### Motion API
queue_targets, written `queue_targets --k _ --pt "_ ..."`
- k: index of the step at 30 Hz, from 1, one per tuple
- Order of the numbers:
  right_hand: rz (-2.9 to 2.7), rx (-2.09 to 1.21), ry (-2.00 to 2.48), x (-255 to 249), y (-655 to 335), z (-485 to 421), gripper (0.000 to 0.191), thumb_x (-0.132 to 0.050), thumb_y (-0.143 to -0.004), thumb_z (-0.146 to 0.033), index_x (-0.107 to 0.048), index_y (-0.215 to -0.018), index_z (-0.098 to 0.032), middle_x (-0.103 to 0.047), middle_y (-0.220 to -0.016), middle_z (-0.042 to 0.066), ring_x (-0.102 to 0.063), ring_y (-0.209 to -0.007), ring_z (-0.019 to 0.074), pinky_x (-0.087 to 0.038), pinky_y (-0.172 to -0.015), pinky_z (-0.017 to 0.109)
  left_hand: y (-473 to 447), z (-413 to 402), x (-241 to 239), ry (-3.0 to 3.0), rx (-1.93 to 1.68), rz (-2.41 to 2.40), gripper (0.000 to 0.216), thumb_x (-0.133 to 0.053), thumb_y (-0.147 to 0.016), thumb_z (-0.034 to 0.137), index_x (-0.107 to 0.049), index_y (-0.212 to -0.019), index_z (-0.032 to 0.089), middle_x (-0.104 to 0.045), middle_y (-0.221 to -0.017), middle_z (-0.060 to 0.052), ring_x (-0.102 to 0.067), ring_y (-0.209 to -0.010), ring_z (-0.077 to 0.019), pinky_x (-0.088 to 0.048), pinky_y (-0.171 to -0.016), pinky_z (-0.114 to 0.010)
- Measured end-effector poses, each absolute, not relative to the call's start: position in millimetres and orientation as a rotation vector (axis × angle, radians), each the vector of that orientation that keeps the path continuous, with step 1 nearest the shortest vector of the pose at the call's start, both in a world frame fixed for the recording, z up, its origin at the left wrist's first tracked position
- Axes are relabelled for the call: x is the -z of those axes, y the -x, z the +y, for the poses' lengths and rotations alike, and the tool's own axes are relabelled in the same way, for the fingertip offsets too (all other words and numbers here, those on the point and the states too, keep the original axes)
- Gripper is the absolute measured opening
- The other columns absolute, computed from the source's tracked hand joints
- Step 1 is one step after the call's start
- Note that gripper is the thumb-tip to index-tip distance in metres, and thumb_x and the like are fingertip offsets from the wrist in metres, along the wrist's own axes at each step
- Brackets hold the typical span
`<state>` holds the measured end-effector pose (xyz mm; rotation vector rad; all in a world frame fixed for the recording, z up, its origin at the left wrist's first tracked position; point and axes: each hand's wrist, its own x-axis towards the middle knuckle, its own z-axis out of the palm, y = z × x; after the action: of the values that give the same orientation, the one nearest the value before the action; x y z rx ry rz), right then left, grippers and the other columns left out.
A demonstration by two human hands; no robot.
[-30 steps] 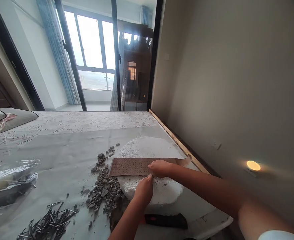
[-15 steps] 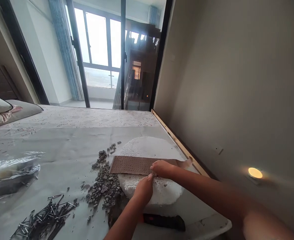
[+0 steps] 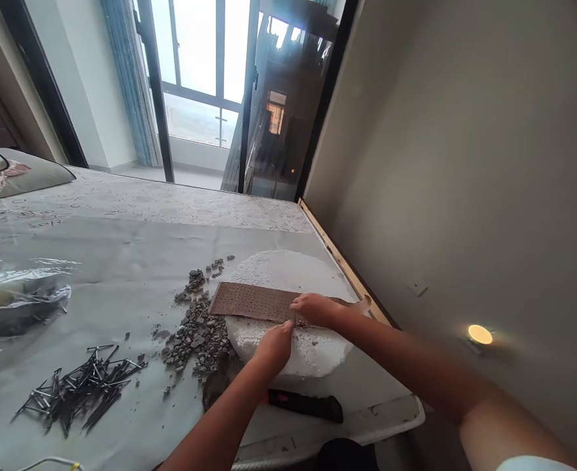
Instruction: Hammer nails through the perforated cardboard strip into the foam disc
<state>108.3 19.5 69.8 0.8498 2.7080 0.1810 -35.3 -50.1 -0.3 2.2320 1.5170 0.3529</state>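
Note:
A brown strip [image 3: 249, 301] dotted with small holes lies across a rounded white foam slab [image 3: 279, 268]; its right end curls up. My left hand [image 3: 275, 347] is closed at the near edge of the strip, thumb and fingers pinching there. Just beyond it, my right hand [image 3: 313, 309] rests over the strip with its fingers curled together; what they pinch, if anything, is too small to make out. A hammer with a black handle [image 3: 308, 404] lies below the foam, its head [image 3: 214, 386] partly hidden by my left forearm.
Grey rubble [image 3: 200, 337] is heaped left of the foam. A pile of nails [image 3: 85, 386] lies farther left, below a clear plastic bag [image 3: 18, 304]. Grey sheeting [image 3: 122, 255] covers the bed. A wooden rail [image 3: 337, 252] runs along the wall side.
The camera has tilted down, so the scene sits higher and slightly left. Both hands stay at the same spot on the strip.

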Motion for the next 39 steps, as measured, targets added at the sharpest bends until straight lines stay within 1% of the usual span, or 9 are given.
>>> queue_targets --k 8,13,17,20,22,24,27,30,39 --pt "2.824 0.030 -0.925 -107 -115 18 0.019 -0.048 -0.085 -0.010 -0.066 -0.084 -0.015 -0.069 -0.083 0.005 -0.059 -0.073 0.0132 -0.038 -0.063 0.021 34 -42 3 -1.612 -0.905 1.393 0.016 -0.039 -0.086 0.024 -0.053 -0.081 0.018 -0.066 -0.080 -0.008 -0.064 -0.075 -0.0194 -0.047 -0.070 -0.030" --pt "2.861 0.226 -0.935 -111 -101 0 0.018 -0.050 -0.084 -0.014 -0.069 -0.083 -0.014 -0.070 -0.079 0.005 -0.056 -0.068 0.0117 -0.034 -0.058 0.021 30 -45 -12 -0.819 -0.991 0.902 0.015 -0.046 -0.085 0.031 -0.048 -0.086 0.017 -0.064 -0.077 -0.006 -0.061 -0.056 -0.0124 -0.047 -0.056 -0.025" --pt "2.847 0.158 -0.931 -107 -96 -6 0.020 -0.050 -0.086 -0.017 -0.069 -0.088 -0.016 -0.071 -0.083 0.007 -0.058 -0.072 0.0141 -0.033 -0.058 0.023 35 -50 -19 -0.630 -0.986 0.799 0.008 -0.049 -0.082 0.024 -0.047 -0.081 0.017 -0.057 -0.063 0.000 -0.044 -0.041 -0.0046 -0.031 -0.042 -0.017" --pt "2.888 0.098 -1.006 -100 -104 -5 0.028 -0.047 -0.089 -0.023 -0.063 -0.111 -0.017 -0.070 -0.091 0.008 -0.060 -0.078 0.0161 -0.036 -0.061 0.024 38 -49 -16 -0.592 -1.001 0.800 0.006 -0.049 -0.079 0.022 -0.047 -0.080 0.017 -0.046 -0.056 0.005 -0.033 -0.039 -0.0030 -0.020 -0.040 -0.016" --pt "2.861 0.001 -1.138 -90 -112 -3 0.031 -0.044 -0.090 -0.021 -0.059 -0.117 -0.017 -0.069 -0.096 0.008 -0.061 -0.082 0.0161 -0.038 -0.064 0.024 37 -46 -12 -0.648 -0.992 0.868 0.008 -0.047 -0.079 0.022 -0.049 -0.084 0.016 -0.043 -0.056 0.006 -0.029 -0.039 -0.0036 -0.018 -0.041 -0.017" --pt "2.778 -0.108 -1.233 -78 -120 -1 0.027 -0.042 -0.090 -0.016 -0.065 -0.103 -0.016 -0.068 -0.094 0.008 -0.061 -0.081 0.0156 -0.039 -0.066 0.024 35 -44 -8 -0.809 -0.989 1.022 0.011 -0.043 -0.081 0.023 -0.051 -0.084 0.016 -0.042 -0.056 0.006 -0.029 -0.040 -0.0054 -0.019 -0.043 -0.019" --pt "2.678 -0.189 -1.263 -55 -128 -2 0.025 -0.043 -0.088 -0.013 -0.067 -0.081 -0.014 -0.066 -0.085 0.008 -0.060 -0.078 0.0163 -0.040 -0.064 0.024 31 -43 -3 -1.285 -1.026 1.317 0.013 -0.041 -0.081 0.020 -0.052 -0.073 0.017 -0.046 -0.057 0.002 -0.038 -0.050 -0.0101 -0.028 -0.050 -0.023" --pt "2.644 -0.228 -1.275 -37 -129 -4 0.023 -0.045 -0.087 -0.012 -0.066 -0.081 -0.014 -0.065 -0.085 0.009 -0.060 -0.081 0.0173 -0.041 -0.065 0.024 29 -46 0 -1.733 -0.986 1.490 0.019 -0.039 -0.083 0.019 -0.051 -0.069 0.018 -0.056 -0.068 -0.003 -0.050 -0.066 -0.0155 -0.034 -0.061 -0.026" --pt "2.618 -0.300 -1.182 -23 -124 -4 0.021 -0.046 -0.081 -0.004 -0.065 -0.084 -0.012 -0.064 -0.087 0.013 -0.060 -0.080 0.0199 -0.041 -0.065 0.027 28 -48 7 -2.038 -0.627 1.494 0.028 -0.033 -0.087 0.011 -0.058 -0.099 0.016 -0.064 -0.105 -0.013 -0.058 -0.097 -0.0237 -0.041 -0.083 -0.034"
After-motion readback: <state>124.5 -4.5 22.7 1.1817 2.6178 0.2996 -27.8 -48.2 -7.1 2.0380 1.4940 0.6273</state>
